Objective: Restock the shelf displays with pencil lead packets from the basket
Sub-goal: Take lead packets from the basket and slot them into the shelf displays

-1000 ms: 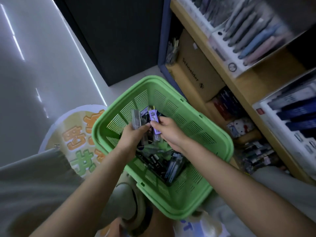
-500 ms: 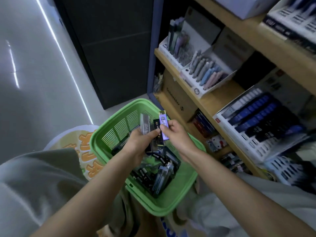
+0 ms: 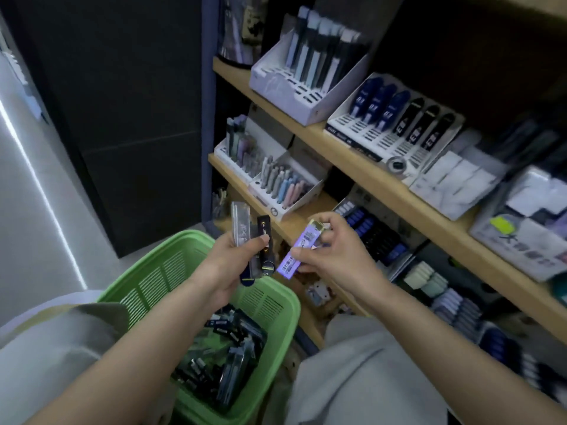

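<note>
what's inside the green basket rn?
A loose heap of dark and clear packets lies in the green basket. The left forearm crosses over its near side, hiding what lies beneath; the heap covers the basket floor, so no count is possible.

The left forearm (image 3: 147,342) hides some loose packets (image 3: 233,342) in the green basket (image 3: 184,246), print on the purple packet (image 3: 299,250) and clear and black packets (image 3: 241,222) is unreadably blurred, and the rightmost shelf displays (image 3: 521,240) are cut off.

- i see a dark wall panel (image 3: 122,118) left of the blue shelf post (image 3: 208,118).
- a glossy pale floor (image 3: 27,240) carries a bright light streak (image 3: 46,204).
- grey trousers (image 3: 362,378) fill my lower view.
</note>
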